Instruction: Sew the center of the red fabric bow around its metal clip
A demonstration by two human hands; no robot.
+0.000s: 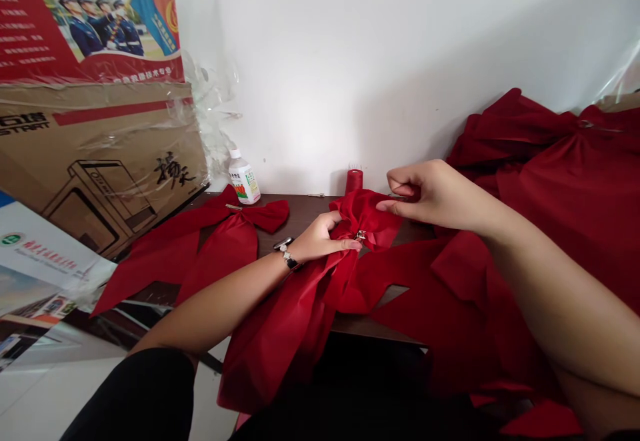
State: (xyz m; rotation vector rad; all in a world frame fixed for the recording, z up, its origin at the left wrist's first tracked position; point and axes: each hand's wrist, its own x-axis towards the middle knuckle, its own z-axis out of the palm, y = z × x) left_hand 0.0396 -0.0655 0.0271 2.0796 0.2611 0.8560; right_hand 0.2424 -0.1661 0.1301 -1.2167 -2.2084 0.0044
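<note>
Red fabric bow point(350, 281) is at the middle of the dark brown tabletop point(300, 209), just in front of the thread spool, long tails draping past the front edge. Left hand point(325, 236) grasps it at the gathered centre, thumb beside a small shiny metal fastener point(361, 235). Right hand point(433, 191) is raised just right of the bow, fingers curled, thumb forward; can't tell if it's pinching anything fine.

Materials: cloth is thin, matte, slightly stiff; loops crumpled and puffed, tails flat with angled cut ends. 2nd bow point(220, 248) lies flat on the left, metal strip point(233, 206) across its knot. Larger heap of the same red cloth point(560, 181) on the right, deeply folded. Spool point(354, 182) is an upright red cylinder (thin needle-like spikes stick up from its top).

Containers: white plastic bottle point(243, 178), capped, red and green on the label, stands near the wall behind the 2nd bow; contents not readable. Brown cardboard carton point(30, 161) on the left, line drawing printed on it, clear wrinkled film point(210, 94) at its corner; can't see inside.
</note>
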